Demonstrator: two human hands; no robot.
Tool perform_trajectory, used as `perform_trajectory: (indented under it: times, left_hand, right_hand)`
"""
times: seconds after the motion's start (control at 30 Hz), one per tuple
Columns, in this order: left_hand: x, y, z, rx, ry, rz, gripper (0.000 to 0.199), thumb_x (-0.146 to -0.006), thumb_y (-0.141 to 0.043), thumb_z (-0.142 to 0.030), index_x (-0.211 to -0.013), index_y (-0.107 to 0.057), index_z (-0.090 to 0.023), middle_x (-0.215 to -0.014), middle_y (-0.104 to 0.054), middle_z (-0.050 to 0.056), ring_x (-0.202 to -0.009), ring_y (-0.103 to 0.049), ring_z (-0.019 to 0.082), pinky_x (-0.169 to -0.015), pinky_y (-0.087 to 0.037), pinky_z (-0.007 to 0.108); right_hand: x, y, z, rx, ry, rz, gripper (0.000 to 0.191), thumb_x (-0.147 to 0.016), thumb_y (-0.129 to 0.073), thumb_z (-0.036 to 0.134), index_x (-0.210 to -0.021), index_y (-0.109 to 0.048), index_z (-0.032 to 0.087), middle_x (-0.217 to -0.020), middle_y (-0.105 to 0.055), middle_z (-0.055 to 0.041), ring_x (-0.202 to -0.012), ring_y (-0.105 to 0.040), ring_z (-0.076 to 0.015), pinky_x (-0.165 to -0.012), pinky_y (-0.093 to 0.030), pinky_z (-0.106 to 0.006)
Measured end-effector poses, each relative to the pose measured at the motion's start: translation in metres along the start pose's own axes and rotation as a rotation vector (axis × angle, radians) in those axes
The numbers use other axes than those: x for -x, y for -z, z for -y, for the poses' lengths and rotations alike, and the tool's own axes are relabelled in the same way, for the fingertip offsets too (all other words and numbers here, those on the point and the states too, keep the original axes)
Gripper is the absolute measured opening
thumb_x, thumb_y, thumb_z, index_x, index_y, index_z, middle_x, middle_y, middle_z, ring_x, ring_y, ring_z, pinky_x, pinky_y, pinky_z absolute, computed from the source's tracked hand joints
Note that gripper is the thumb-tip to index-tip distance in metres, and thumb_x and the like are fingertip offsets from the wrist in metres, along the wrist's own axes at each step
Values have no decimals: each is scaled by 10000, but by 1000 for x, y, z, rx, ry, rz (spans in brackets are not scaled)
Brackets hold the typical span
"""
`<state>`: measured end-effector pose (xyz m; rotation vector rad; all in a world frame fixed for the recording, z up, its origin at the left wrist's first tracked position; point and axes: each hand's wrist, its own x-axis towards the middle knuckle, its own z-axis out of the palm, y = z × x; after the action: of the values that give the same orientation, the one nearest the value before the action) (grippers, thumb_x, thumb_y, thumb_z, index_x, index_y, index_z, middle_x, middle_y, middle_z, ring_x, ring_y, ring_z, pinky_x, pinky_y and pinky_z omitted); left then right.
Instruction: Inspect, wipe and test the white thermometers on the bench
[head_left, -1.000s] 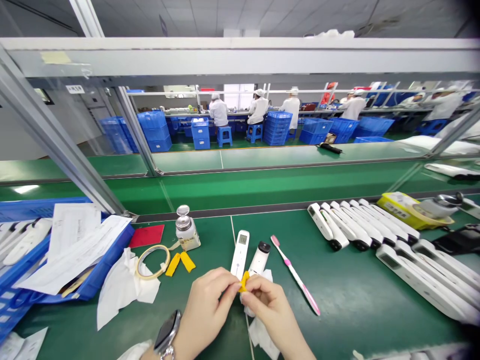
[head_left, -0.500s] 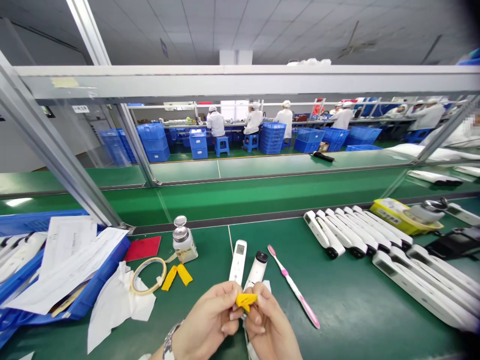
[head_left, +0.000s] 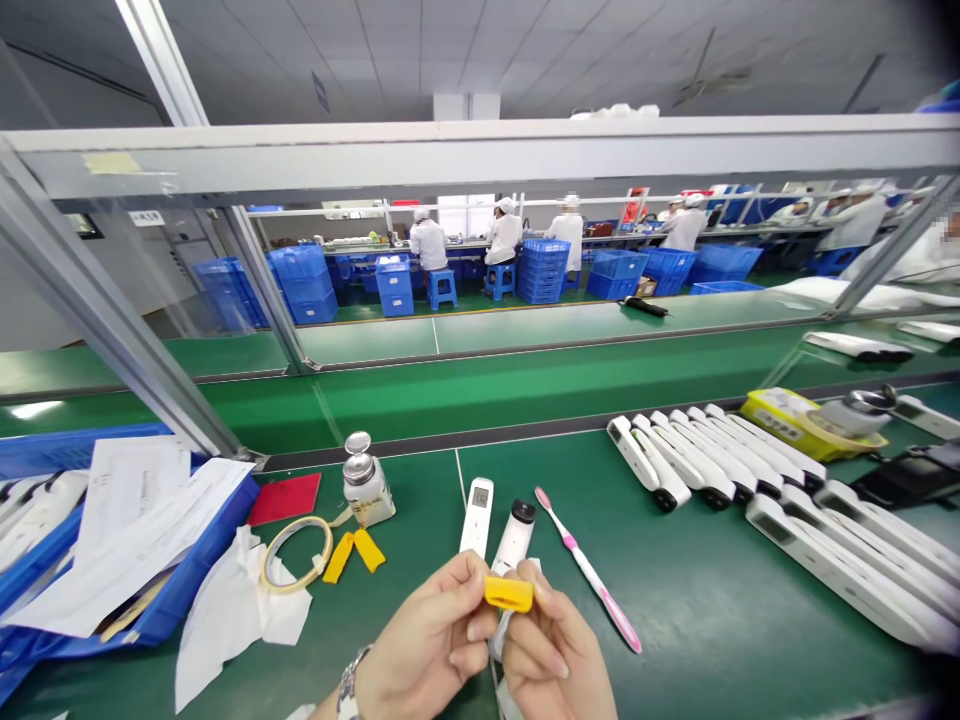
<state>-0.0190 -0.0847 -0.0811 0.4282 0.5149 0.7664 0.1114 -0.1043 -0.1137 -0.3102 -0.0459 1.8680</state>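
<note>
Fingers of L hand (head_left: 431, 630) & R hand (head_left: 559, 645) pinch opp. ends of a yellow band (head_left: 508, 594), held above the table (head_left: 690, 590). White gadget (head_left: 476, 522) w/ small screen (head_left: 481, 495) lies just beyond, toothbrush (head_left: 589, 571) off to R, bottle (head_left: 369, 497) to L.

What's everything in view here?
Flat bench: one, green, foreground
Open crates: at least one, blue, far left
Slim handheld devices: many, white, centre, right, far left
Toothbrush: one, pink-and-white, right of centre
Tape ring: one, beige, left
Metal-topped bottle: at least one, whitish, behind tape
Flat rectangle: one, red, left of bottle
Flat and crumpled sheets: several, white, left and centre
Short flat strips: two, yellow, right of tape
Shallow tray: one, yellow, far right
Stacked plastic crates: many, blue, background
Co-workers: several, white-clad, background
Small slitted band: one, yellow, centre front
Left hand: one, bare, holding band
Right hand: one, bare, holding band
</note>
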Motion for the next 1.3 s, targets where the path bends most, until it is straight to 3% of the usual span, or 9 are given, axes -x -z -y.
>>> perform_trajectory:
  times: [0.23, 0.43, 0.6, 0.7, 0.83, 0.9, 1.07, 1.17, 1.3]
  left_hand:
    - [-3, 0, 6, -40, -12, -2, 272, -816, -584, -313, -727, -370, -171, -566, -310, -83, -415, -116, 6, -387, -68, 147]
    - [0, 5, 0, -432, -90, -30, 318, -810, -558, -421, -724, -370, -179, -564, -285, -82, -425, -136, 17, -417, -71, 189]
    - [4, -4, -9, -407, -128, -127, 318, -800, -564, -438, -746, -373, -189, -551, -240, -93, -437, -116, 29, -429, -73, 198]
    - [6, -9, -10, -392, -150, -149, 319, -791, -577, -431, -730, -381, -187, -530, -224, -95, -444, -117, 34, -434, -80, 200]
    - [6, -3, -4, -465, -217, -186, 305, -806, -559, -425, -719, -402, -179, -546, -245, -85, -462, -150, 39, -445, -119, 201]
    - [6, 3, 0, -560, -301, -202, 289, -823, -544, -409, -716, -422, -171, -582, -297, -69, -489, -204, 42, -463, -171, 196]
    - [9, 14, 2, -903, -613, -293, 259, -877, -461, -344, -687, -446, -170, -672, -395, -26, -606, -361, 80, -563, -312, 204]
    - [10, 15, 0, -1150, -786, -367, 237, -897, -417, -277, -684, -445, -179, -644, -409, -26, -630, -405, 95, -636, -362, 215]
    - [10, 16, -2, -1474, -1041, -434, 148, -871, -425, -133, -740, -472, -184, -635, -443, -26, -583, -430, 87, -550, -357, 196]
  right_hand:
    - [4, 8, 3, -73, -43, -27, 240, -608, -800, 116, -600, -565, 158, -451, -401, 126, -321, -82, 39, -314, -93, -103]
    - [3, 5, -2, -31, -50, -87, 280, -565, -831, 139, -643, -564, 162, -458, -415, 129, -333, -81, 35, -322, -94, -95]
    - [5, 8, -3, 312, -79, 111, 261, -750, -694, 342, -656, -504, 189, -373, -252, 141, -307, -76, 0, -331, -104, -130]
    - [6, 7, 0, 534, -92, 165, 293, -771, -654, 392, -682, -465, 187, -455, -283, 116, -348, -122, -14, -368, -98, -157]
    - [2, 4, 0, 852, 26, 183, 341, -713, -721, 419, -728, -480, 178, -638, -379, 52, -532, -282, -68, -503, -236, -189]
    - [-1, 3, 0, 947, 64, 170, 352, -710, -725, 420, -710, -465, 182, -657, -374, 47, -591, -298, -92, -558, -251, -219]
    - [-8, 2, -4, 1009, 173, 111, 350, -785, -623, 430, -656, -392, 202, -585, -331, 72, -534, -239, -95, -507, -192, -240]
    - [-11, -2, -10, 1120, 293, 63, 296, -805, -573, 332, -643, -356, 212, -596, -330, 71, -540, -271, -101, -508, -229, -239]
    - [-20, -8, -23, 1150, 471, -42, 226, -717, -527, 171, -689, -312, 235, -621, -311, 84, -544, -276, -103, -507, -266, -226]
